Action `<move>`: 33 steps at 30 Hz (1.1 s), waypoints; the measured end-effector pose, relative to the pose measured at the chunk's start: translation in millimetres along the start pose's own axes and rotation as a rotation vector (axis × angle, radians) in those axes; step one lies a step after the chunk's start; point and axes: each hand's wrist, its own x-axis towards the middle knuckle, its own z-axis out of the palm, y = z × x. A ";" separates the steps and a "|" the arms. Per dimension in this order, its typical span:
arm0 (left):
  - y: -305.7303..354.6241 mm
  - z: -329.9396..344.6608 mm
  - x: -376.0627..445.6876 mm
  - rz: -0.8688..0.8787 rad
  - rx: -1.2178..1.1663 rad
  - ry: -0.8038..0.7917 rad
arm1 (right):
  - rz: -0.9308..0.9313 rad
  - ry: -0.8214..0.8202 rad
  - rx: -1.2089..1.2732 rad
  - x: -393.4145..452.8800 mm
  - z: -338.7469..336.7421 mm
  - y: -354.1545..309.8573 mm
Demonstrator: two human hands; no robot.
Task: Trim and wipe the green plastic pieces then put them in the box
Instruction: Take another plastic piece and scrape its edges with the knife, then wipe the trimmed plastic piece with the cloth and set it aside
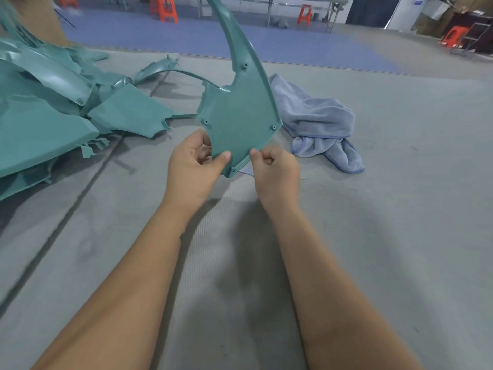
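Head camera shows you holding one green plastic panel (240, 118) upright above the grey floor mat (373, 236), near its lower corner. Your left hand (194, 161) grips the lower left edge, thumb on the front face. Your right hand (274, 169) pinches the lower right edge; whether it also holds a small tool, I cannot tell. The panel seems thin, light and stiff but a little springy, so I think it can flex at the long curved horn. Hold it at the wide flat part, not at the tip. It is matte teal, triangular, with small screw bosses and a raised rim. More green pieces (53, 108) lie at left, a grey-blue towel (320, 121) at right.
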 end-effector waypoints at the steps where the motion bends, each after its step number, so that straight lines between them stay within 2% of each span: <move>1: -0.1 1.7 -0.6 0.005 0.006 0.013 | -0.017 -0.013 -0.049 -1.8 1.6 0.0; 5: -1.0 4.7 -0.3 -0.024 -0.040 0.087 | -0.097 -0.045 -0.128 -11.2 7.2 -1.0; 8: -0.5 2.1 2.7 -0.097 -0.165 0.120 | -0.136 -0.039 -0.060 -14.9 9.9 -4.5; 12: -1.8 0.5 4.7 -0.242 -0.247 0.055 | -0.041 -0.077 0.119 -12.7 8.6 -8.5; 14: -3.5 -1.5 6.3 -0.342 -0.228 0.023 | -0.034 -0.023 0.135 -7.7 3.3 -7.4; 17: -4.5 -6.7 8.2 -0.486 -0.195 -0.005 | -0.059 0.146 0.116 0.7 -8.2 -3.2; 20: -2.4 -14.1 11.1 -0.484 -0.184 0.070 | -0.126 0.310 0.133 4.8 -18.9 1.4; 23: 1.2 -22.9 15.1 -0.485 -0.387 0.107 | -0.268 0.365 0.071 3.2 -23.2 4.9; 25: 2.1 -27.6 16.9 -0.539 -0.573 0.033 | -0.374 0.299 -0.014 2.7 -22.2 7.0; 27: 2.6 -27.9 16.6 -0.587 -0.657 -0.044 | -0.453 0.162 -0.092 1.0 -19.4 7.4; 30: 0.0 -19.8 14.1 -0.598 -0.561 -0.056 | -0.544 0.024 -0.117 -1.7 -13.5 7.1; 33: -4.0 -15.6 13.4 -0.561 -0.484 0.027 | -0.563 0.036 -0.071 -1.8 -11.5 5.0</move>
